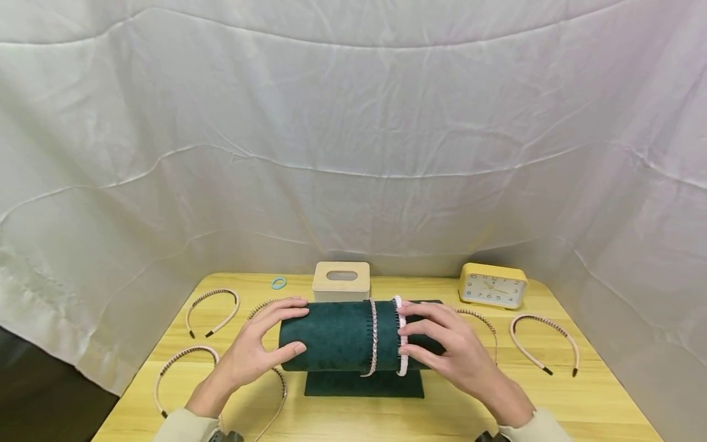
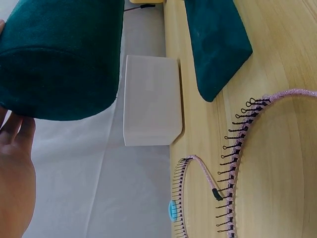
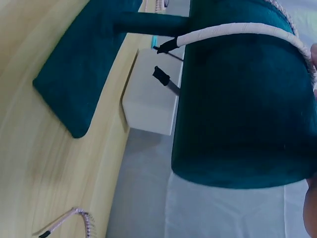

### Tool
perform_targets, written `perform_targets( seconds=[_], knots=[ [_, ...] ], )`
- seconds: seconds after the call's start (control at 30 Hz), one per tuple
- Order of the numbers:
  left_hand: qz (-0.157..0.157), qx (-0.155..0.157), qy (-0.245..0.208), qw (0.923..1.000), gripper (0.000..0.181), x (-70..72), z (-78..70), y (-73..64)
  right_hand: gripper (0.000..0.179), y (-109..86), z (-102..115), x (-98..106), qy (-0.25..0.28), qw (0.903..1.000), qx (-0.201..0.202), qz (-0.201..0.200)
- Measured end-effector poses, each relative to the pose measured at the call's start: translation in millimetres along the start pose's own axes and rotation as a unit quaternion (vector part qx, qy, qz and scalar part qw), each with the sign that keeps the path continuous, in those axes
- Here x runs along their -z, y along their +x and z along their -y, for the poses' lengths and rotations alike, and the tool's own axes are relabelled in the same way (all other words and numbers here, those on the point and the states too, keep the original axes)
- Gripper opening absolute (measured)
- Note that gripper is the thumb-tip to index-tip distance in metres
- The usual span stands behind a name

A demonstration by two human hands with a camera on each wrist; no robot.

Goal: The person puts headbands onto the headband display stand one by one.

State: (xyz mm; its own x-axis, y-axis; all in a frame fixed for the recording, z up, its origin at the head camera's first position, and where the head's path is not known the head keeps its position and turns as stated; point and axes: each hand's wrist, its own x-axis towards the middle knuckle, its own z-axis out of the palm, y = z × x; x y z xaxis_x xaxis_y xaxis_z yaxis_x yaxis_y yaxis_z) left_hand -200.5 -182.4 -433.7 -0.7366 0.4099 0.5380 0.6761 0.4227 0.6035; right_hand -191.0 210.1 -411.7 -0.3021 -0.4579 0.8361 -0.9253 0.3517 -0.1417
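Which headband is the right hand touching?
The paler headband, further right on the green stand; the darker headband sits left of it, untouched.

The left hand (image 1: 255, 347) and right hand (image 1: 457, 345) reach forward, facing each other, both loosely spread.

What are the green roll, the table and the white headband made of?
The green roll looks like velvet or suede: matte, softly blotchy. The table seems wood, or wood-look board, smooth with streaky grain. The white headband may be fabric-wrapped, fairly matte, with faint wrap lines; its core is hidden.
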Motion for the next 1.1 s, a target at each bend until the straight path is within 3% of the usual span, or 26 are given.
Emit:
perform_targets(
  seconds=[0.23,0.57,0.73,1.1],
  knots=[
    [-0.004,-0.005,-0.001,1.0,0.059,-0.2,0.8,0.1,0.026,3.1,4.7,-3.1,-0.017,0.9997,-0.014,0.006],
    [-0.004,-0.007,0.002,1.0,0.06,-0.5,0.6,1.0,0.026,5.4,2.1,8.6,0.014,0.9989,-0.017,0.042],
    [-0.005,-0.009,-0.001,0.9999,0.06,-0.5,0.1,1.2,0.023,6.7,1.8,7.9,-0.007,0.9985,-0.011,0.053],
    [-0.006,-0.009,0.001,0.9999,0.059,-0.4,0.5,1.7,0.026,12.2,9.8,4.6,-0.06,0.9913,-0.063,0.098]
  ],
)
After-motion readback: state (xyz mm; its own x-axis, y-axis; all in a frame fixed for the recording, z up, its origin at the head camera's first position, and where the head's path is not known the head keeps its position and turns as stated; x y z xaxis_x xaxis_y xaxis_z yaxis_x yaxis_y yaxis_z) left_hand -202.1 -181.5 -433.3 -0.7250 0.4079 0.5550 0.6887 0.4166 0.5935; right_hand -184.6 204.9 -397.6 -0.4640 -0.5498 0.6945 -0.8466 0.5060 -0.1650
